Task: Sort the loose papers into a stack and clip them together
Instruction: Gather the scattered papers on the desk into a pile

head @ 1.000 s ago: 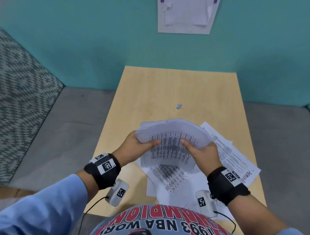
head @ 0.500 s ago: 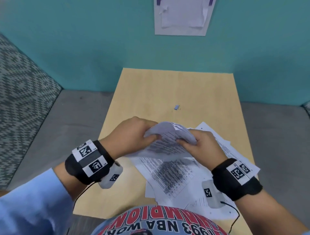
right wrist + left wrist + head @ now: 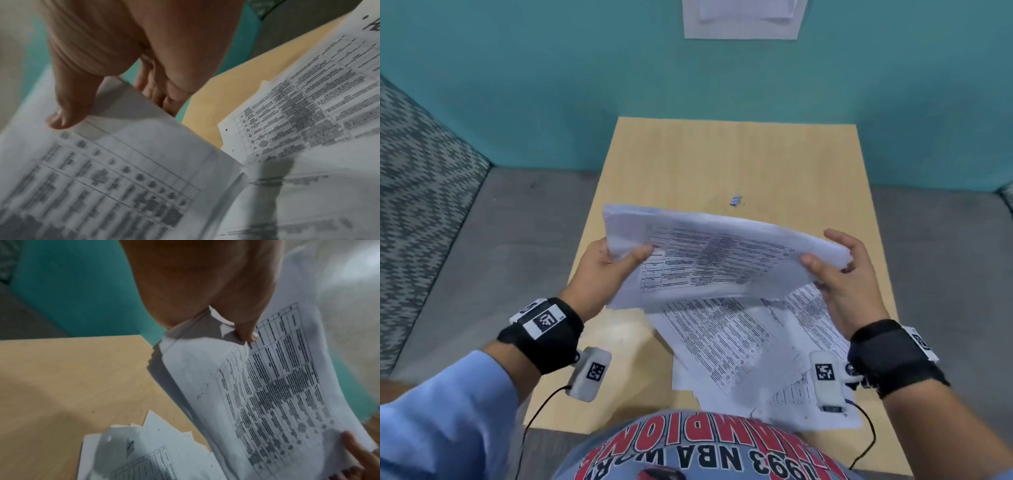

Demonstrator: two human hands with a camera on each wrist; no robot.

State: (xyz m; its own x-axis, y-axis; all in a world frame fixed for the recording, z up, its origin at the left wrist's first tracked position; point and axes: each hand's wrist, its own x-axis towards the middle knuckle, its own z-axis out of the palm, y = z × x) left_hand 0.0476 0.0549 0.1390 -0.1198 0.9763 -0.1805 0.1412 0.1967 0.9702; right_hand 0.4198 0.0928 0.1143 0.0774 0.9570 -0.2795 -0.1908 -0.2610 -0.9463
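Now | left hand (image 3: 604,270) pinching held sheaf (image 3: 717,260) at left edge | right hand (image 3: 840,274) gripping right edge, thumb on top | aloft over bench (image 3: 688,161) | loose papers (image 3: 732,346) beneath | clip (image 3: 736,200) beyond

Light-blue sleeves (image 3: 441,411), black wristbands (image 3: 544,334) with square-code tags, white cabled wrist cameras (image 3: 589,374), red-lettered shirt (image 3: 698,448).
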